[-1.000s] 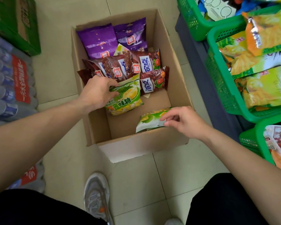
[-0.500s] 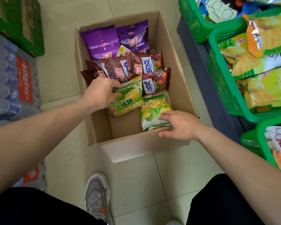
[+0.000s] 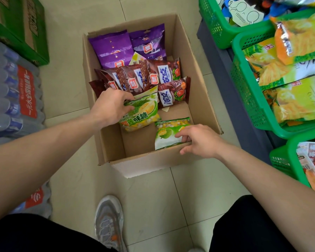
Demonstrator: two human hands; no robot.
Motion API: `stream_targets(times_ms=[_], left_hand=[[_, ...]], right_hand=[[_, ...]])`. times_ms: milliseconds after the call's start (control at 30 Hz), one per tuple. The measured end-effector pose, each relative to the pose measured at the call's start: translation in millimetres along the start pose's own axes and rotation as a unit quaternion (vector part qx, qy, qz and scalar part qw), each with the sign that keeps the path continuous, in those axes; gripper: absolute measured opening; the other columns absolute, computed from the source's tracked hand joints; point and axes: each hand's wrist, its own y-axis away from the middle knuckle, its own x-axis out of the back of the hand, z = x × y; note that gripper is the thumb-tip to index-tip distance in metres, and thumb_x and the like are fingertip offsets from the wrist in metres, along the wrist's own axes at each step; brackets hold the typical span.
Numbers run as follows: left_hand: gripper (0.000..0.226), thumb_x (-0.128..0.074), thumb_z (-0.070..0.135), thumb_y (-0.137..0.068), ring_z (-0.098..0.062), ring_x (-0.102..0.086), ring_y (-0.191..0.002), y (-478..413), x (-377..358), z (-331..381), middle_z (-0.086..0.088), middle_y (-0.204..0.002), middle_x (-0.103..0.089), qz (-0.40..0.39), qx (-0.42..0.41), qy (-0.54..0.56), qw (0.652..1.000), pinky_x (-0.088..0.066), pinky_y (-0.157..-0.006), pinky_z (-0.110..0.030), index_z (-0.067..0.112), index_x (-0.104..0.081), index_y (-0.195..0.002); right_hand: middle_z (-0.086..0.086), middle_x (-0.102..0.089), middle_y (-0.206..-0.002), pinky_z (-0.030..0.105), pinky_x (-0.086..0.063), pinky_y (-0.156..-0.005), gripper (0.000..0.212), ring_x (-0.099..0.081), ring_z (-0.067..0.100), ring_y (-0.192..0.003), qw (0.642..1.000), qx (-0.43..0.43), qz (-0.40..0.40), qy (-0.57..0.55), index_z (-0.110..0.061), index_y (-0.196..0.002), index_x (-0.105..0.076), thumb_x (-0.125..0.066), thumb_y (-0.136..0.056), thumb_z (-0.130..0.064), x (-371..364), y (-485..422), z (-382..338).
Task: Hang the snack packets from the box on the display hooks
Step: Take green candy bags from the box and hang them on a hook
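An open cardboard box point(image 3: 198, 73) stands on the tiled floor, holding purple packets point(image 3: 115, 46) at the far end and dark red packets point(image 3: 164, 75) in the middle. My left hand point(image 3: 110, 104) grips the top left corner of a green durian candy packet point(image 3: 144, 113) that leans against the red ones. A second green packet point(image 3: 166, 133) lies flat in the box's near right corner. The fingertips of my right hand point(image 3: 200, 140) rest on its lower right part, with the thumb over the box's front wall. No display hooks are in view.
Green plastic baskets point(image 3: 244, 91) full of yellow-green snack bags line a low shelf on the right. Shrink-wrapped packs of bottled water point(image 3: 13, 99) and a green carton point(image 3: 22, 20) stand on the left. My grey shoe point(image 3: 109, 220) is just in front of the box.
The second green packet went from tilted in my right hand to lying flat in the box's near right corner. My left hand kept its hold on the first green packet.
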Motion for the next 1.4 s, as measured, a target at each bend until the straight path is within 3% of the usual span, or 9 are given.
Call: stream_targets(times_ms=[200, 333, 500, 733, 1067, 1233, 1400], left_hand=[[0.042, -0.072, 0.027, -0.085, -0.026, -0.059, -0.113, -4, -1, -1, -0.007, -0.120, -0.067, -0.002, 0.014, 0.007, 1.000, -0.052, -0.092, -0.039, 0.013, -0.065, -0.123], [0.041, -0.074, 0.027, -0.084, -0.028, -0.061, -0.112, -6, -1, -2, -0.008, -0.119, -0.068, 0.006, 0.021, 0.007, 1.000, -0.050, -0.095, -0.040, 0.013, -0.067, -0.121], [0.042, -0.075, 0.030, -0.083, -0.028, -0.061, -0.112, -9, -1, -4, -0.008, -0.120, -0.068, 0.005, 0.036, 0.010, 0.999, -0.050, -0.097, -0.041, 0.014, -0.067, -0.121], [0.043, -0.075, 0.028, -0.083, -0.028, -0.060, -0.113, -8, -2, 0, -0.008, -0.122, -0.067, 0.007, 0.028, 0.010, 1.000, -0.050, -0.096, -0.039, 0.013, -0.066, -0.122], [0.041, -0.074, 0.027, -0.084, -0.027, -0.061, -0.110, -4, -3, 6, -0.007, -0.120, -0.068, 0.004, 0.015, 0.002, 1.000, -0.049, -0.093, -0.036, 0.014, -0.066, -0.121], [0.041, -0.071, 0.031, -0.086, -0.025, -0.058, -0.116, -3, -4, 9, -0.003, -0.124, -0.066, -0.005, 0.019, 0.023, 1.000, -0.046, -0.097, -0.037, 0.016, -0.065, -0.123], [0.028, -0.063, 0.036, -0.091, -0.020, -0.063, -0.097, 2, -6, 17, 0.000, -0.104, -0.071, -0.007, -0.002, 0.069, 0.998, -0.049, -0.083, -0.032, 0.019, -0.071, -0.111]], right_hand=[[-0.007, -0.049, -0.108, 0.027, -0.036, -0.086, 0.044, -0.048, 0.017, -0.111, 0.999, 0.043, -0.007, 0.028, -0.029, -0.120, -0.068, -0.071, -0.083, -0.052, -5, -4, 8], [-0.010, -0.064, -0.121, 0.033, -0.045, -0.090, 0.043, -0.056, 0.019, -0.112, 0.999, 0.037, 0.000, 0.018, -0.035, -0.117, -0.069, -0.069, -0.081, -0.058, -5, -1, 11], [-0.012, -0.070, -0.111, 0.040, -0.051, -0.089, 0.032, -0.061, 0.017, -0.105, 0.999, 0.030, 0.021, -0.032, -0.043, -0.110, -0.069, -0.070, -0.081, -0.057, -6, 2, 11], [-0.016, -0.069, -0.084, 0.036, -0.054, -0.078, 0.020, -0.062, 0.006, -0.083, 0.991, 0.015, 0.077, -0.108, -0.039, -0.082, -0.071, -0.086, -0.069, -0.045, -9, 1, 10], [-0.017, -0.071, -0.078, 0.036, -0.056, -0.077, 0.013, -0.066, 0.003, -0.079, 0.989, 0.028, 0.050, -0.140, -0.035, -0.080, -0.075, -0.085, -0.072, -0.040, -4, 0, 12], [-0.018, -0.067, -0.076, 0.038, -0.053, -0.076, 0.010, -0.060, 0.005, -0.076, 0.984, 0.028, 0.075, -0.158, -0.036, -0.076, -0.071, -0.080, -0.080, -0.035, 2, -2, 13], [-0.016, -0.065, -0.082, 0.034, -0.052, -0.079, 0.007, -0.063, 0.016, -0.087, 0.989, 0.010, 0.118, -0.093, -0.035, -0.091, -0.072, -0.073, -0.086, -0.039, 15, -9, 2]])
